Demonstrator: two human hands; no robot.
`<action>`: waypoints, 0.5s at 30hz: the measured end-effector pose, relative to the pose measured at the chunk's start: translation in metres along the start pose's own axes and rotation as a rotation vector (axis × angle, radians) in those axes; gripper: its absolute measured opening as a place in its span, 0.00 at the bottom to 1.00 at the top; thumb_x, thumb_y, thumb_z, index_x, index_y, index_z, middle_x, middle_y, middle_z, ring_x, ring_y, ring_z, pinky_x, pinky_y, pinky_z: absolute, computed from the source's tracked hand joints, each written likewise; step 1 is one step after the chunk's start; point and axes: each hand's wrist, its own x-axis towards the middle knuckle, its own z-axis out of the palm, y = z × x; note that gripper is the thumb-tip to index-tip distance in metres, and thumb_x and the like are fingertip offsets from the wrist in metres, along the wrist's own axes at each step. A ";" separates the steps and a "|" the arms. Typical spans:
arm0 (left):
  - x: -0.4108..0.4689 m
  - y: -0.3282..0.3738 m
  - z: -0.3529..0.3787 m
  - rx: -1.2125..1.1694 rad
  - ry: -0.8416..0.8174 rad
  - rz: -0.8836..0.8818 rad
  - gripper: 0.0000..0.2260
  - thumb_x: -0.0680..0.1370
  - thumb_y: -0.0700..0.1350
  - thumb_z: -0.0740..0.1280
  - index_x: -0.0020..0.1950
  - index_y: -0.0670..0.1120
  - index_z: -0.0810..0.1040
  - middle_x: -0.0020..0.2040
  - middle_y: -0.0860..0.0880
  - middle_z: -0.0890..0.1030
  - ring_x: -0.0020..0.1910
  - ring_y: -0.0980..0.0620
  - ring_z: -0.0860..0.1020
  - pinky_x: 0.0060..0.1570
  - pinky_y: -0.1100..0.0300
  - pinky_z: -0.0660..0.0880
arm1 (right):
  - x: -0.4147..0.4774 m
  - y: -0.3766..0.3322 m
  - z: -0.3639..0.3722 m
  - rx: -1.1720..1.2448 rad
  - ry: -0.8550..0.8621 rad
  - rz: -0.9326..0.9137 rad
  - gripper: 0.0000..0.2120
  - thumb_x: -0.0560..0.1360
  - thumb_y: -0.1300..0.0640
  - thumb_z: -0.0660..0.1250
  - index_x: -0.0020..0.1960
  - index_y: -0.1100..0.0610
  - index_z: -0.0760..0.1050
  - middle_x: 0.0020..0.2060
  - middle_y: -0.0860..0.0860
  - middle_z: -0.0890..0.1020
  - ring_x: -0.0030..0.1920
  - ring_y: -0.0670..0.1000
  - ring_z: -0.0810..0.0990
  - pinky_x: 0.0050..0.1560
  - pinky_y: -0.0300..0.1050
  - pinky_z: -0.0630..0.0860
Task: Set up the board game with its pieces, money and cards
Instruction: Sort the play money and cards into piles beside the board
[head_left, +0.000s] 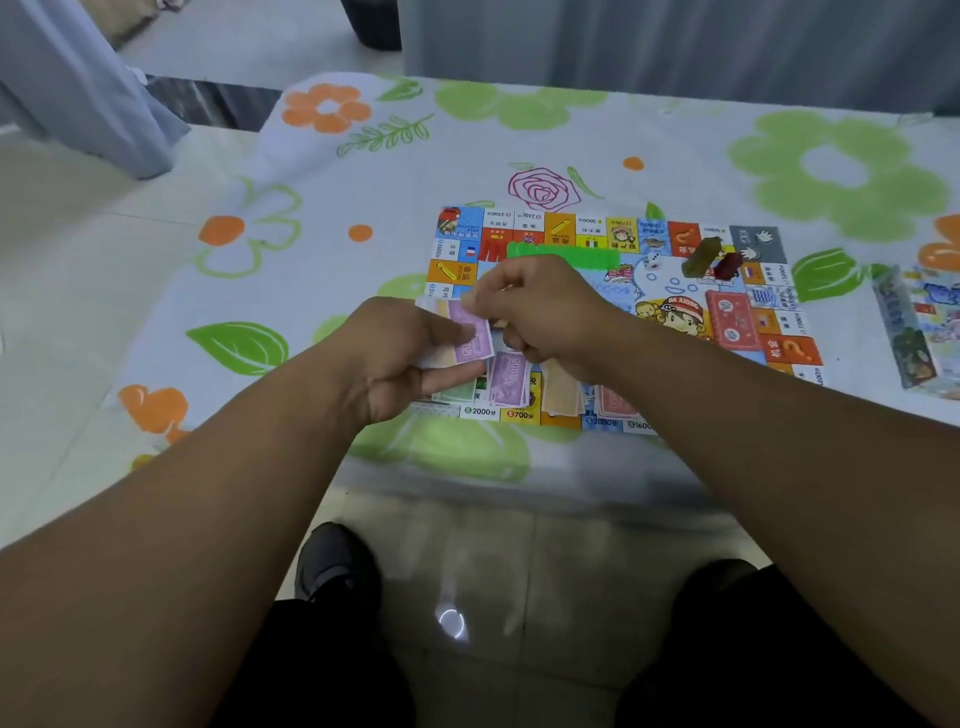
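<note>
- Head view: a counter (675, 145) under a pale cloth printed with green and orange flowers stands on pale floor tiles (78, 312), with a grey curtain (675, 36) behind it.
- The colourful paper game board (587, 231) lies flat near the counter's near edge. Cloth shows to its left and beyond it.
- The left hand (395, 358) grips a fan of paper notes (470, 338), purple on top, and the right hand (540, 306) pinches its far edge.
- Purple (509, 379) and peach (563, 389) note stacks lie along the board's near edge.
- A printed box (914, 322) sits by the counter's right edge.
</note>
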 end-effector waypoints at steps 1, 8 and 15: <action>0.000 0.000 0.001 0.002 0.000 -0.004 0.10 0.75 0.28 0.67 0.52 0.38 0.81 0.50 0.43 0.85 0.42 0.48 0.85 0.35 0.57 0.81 | -0.001 0.000 -0.001 -0.024 0.004 -0.013 0.04 0.77 0.60 0.72 0.45 0.61 0.79 0.30 0.53 0.74 0.25 0.49 0.65 0.23 0.38 0.61; 0.009 -0.002 -0.007 0.039 0.090 -0.043 0.07 0.79 0.34 0.64 0.56 0.37 0.78 0.45 0.40 0.83 0.38 0.47 0.84 0.37 0.53 0.83 | -0.004 0.013 -0.020 -0.185 0.047 0.100 0.05 0.74 0.62 0.75 0.41 0.60 0.80 0.31 0.53 0.79 0.27 0.49 0.73 0.24 0.38 0.66; 0.006 0.000 -0.004 0.026 0.057 -0.044 0.13 0.76 0.33 0.59 0.58 0.36 0.76 0.44 0.40 0.83 0.39 0.45 0.84 0.39 0.51 0.83 | -0.005 0.023 -0.022 -0.322 0.053 0.099 0.09 0.71 0.60 0.78 0.46 0.64 0.82 0.32 0.52 0.79 0.27 0.47 0.74 0.22 0.34 0.67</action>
